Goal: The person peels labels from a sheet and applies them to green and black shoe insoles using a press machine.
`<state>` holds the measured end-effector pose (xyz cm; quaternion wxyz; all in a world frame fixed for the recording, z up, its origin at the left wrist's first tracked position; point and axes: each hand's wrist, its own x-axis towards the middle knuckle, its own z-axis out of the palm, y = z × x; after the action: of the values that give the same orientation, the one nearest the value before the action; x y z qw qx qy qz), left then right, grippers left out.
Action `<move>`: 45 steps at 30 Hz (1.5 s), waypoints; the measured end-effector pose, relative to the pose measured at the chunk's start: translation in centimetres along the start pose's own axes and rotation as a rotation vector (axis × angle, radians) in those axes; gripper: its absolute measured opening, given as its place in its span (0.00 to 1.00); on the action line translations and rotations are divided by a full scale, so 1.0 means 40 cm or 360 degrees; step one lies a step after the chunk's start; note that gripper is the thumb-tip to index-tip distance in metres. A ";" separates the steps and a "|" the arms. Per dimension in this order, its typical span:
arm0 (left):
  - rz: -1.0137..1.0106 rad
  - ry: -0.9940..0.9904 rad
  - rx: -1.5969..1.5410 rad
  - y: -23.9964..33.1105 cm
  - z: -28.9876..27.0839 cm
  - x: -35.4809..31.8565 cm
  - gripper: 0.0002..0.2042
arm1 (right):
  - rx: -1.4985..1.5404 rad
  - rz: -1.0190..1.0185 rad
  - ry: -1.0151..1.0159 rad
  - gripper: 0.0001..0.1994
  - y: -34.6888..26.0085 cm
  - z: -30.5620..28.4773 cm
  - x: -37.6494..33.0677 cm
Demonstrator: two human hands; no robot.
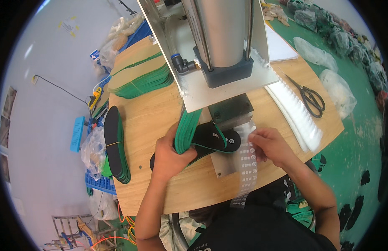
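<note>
My left hand [168, 158] is closed round a small stack of green-edged insoles [188, 130], which stands tilted up out of the fist. Beneath it black insoles [204, 136] lie crossing each other, one end with a small pale mark resting on the metal base plate [224, 165]. A clear strip of film [247, 168] printed with rows of white marks runs over that plate and hangs down toward my lap. With thumb and fingers pressed together, my right hand [270, 144] grips the strip's right edge. Right behind the insoles sits the press's dark metal block [232, 111].
The press's cylinder [222, 31] and white frame rise over the wooden table [139, 167]. Tied insole bundles [139, 79] and a black bundle [114, 142] lie left. White strips [296, 115] and black scissors [311, 98] lie right. A blue crate [99, 183] stands beside the table.
</note>
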<state>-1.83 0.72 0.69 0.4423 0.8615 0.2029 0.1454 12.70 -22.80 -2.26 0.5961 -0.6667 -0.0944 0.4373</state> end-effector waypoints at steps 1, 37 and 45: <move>0.0001 0.0075 -0.0075 -0.005 -0.006 0.000 0.24 | -0.0148 0.0005 -0.0055 0.11 -0.005 0.007 0.010; 0.0084 0.0422 -0.0342 0.003 -0.031 -0.007 0.07 | -0.0510 0.0123 -0.0066 0.16 -0.042 0.035 0.028; 0.0073 0.0327 -0.0149 0.012 -0.023 -0.007 0.12 | -0.0495 0.0159 -0.0055 0.16 -0.041 0.036 0.032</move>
<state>-2.35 1.00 1.56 0.4555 0.8248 0.2205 0.2524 13.11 -20.50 -1.29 0.4615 -0.7472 -0.1378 0.4579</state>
